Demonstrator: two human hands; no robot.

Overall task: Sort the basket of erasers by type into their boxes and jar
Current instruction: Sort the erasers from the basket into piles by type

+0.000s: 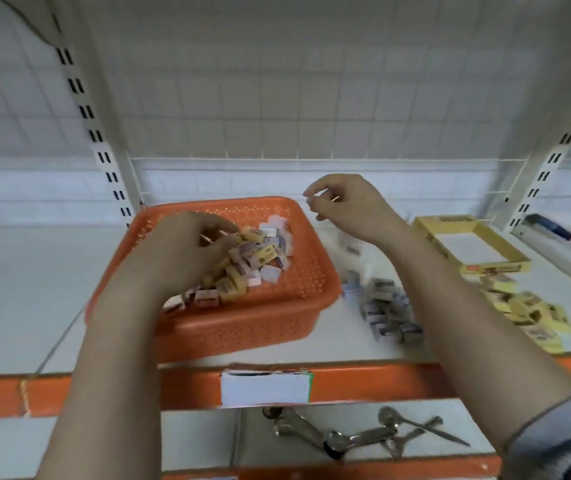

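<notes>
Sorting erasers from orange basket (270, 320).
Left hand (187, 247) curled down into the basket's erasers (252, 261), grasp unclear; right hand (342, 206) beyond its right rim, fingertips pinched, contents unclear.

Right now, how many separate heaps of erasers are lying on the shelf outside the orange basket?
2: a grey-sleeved pile just right of the basket, and a yellow pile farther right, before the yellow box. The right arm may hide more.

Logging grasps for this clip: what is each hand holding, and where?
Left hand reaches into the eraser pile in the orange basket; any grip is hidden. Right hand has curled fingers; nothing discernible held.
</notes>
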